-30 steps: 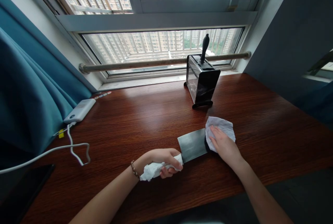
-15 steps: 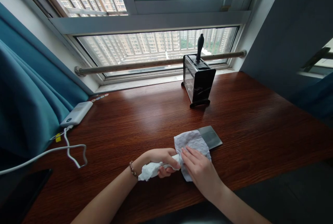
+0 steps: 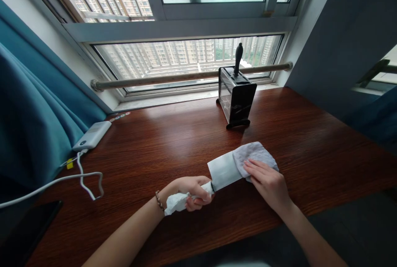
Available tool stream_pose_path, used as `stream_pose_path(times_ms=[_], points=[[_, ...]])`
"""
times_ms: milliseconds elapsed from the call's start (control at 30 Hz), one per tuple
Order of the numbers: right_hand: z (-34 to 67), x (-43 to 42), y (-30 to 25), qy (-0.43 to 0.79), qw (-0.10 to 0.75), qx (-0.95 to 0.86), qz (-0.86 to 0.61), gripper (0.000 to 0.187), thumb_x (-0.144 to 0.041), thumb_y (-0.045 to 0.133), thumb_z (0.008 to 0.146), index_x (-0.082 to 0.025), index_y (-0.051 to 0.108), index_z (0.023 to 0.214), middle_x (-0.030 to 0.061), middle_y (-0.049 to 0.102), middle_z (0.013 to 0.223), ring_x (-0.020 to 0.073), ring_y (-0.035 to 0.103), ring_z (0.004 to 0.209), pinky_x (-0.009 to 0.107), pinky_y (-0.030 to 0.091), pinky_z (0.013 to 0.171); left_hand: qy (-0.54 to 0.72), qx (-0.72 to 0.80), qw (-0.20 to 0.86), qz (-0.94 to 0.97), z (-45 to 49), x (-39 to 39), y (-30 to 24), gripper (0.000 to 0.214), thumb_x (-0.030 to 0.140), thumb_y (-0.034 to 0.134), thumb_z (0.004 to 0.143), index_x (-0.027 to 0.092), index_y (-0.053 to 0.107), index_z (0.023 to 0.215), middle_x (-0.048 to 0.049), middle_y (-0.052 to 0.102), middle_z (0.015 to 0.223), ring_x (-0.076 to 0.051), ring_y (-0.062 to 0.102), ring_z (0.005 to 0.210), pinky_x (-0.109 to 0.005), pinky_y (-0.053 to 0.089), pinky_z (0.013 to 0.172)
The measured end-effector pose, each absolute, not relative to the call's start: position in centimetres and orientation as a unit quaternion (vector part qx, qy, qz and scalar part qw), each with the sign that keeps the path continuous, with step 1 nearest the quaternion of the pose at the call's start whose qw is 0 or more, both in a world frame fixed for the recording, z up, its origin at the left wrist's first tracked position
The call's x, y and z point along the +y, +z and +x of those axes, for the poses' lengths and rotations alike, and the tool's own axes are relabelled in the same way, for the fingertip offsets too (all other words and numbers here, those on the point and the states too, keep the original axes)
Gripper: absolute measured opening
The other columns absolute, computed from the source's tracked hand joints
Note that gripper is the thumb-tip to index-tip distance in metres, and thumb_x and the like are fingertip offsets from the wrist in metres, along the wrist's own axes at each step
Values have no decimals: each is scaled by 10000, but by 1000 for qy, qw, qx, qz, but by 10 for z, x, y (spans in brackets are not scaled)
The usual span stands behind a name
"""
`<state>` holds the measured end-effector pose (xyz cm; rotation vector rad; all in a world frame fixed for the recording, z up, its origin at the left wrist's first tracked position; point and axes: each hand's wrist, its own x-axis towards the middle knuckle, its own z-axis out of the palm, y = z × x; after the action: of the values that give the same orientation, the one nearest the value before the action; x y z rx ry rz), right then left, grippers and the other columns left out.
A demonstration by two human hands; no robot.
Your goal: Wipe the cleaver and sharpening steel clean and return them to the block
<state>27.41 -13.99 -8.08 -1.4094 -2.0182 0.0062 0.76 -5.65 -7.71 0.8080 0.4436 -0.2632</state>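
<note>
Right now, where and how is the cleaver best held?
Probably by its paper-wrapped handle, coming from the person's left, where the left hand grips: the flat blade points right, and the cloth under the right hand covers its far part.

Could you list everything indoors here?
Glass window: 1, grey-framed, back.
Round rail: 1, beige, by window.
Fabric curtain: 1, blue, left.
Wooden table: 1, brown, foreground.
Boxy block: 1, black, near window.
Oblong device: 1, white, left.
Cables: count unclear, white, left.
Flat slab: 1, black, left.
Metal blade: 1, silver, centre.
Cloth: 1, pale, over blade.
Crumpled wrap: 1, white, beside blade.
Bracelet: 1, brown, left wrist.
Left hand: 1, bare, gripping wrap.
Right hand: 1, bare, on cloth.
</note>
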Motion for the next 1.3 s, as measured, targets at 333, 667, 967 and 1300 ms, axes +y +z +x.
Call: stream_pose_path(times_ms=[333,667,967,1300], points=[[350,-142,-79,404,650,-310,-565,238,-282,715,652,-203,680,873,27,694,854,181,650,772,268,537,678,-80,305,689,652,14,-74,-55,162,230,491,740,182,396,862,73,424,479,-81,397,372,-173,323,337],[333,-134,-70,546,628,-248,-496,197,-315,590,776,-179,629,913,45,673,897,181,648,809,274,556,695,-8,350,49,935,5,-75,-47,150,83,335,814,168,435,888,-40,552,775,-174,540,648,-270,382,547],[324,-133,-59,628,558,-245,-485,245,-204,684,697,-171,644,936,41,687,855,149,649,741,224,530,661,-24,376,-88,922,4,-70,-71,188,55,327,834,159,458,920,-43,514,765,-146,527,617,-233,390,530],[349,-146,-63,629,532,-208,-528,253,-186,701,652,-149,664,900,69,694,816,188,658,703,265,529,635,-27,421,-75,904,6,-62,-90,202,69,285,855,145,461,919,-54,510,773,-134,539,599,-214,406,519]])
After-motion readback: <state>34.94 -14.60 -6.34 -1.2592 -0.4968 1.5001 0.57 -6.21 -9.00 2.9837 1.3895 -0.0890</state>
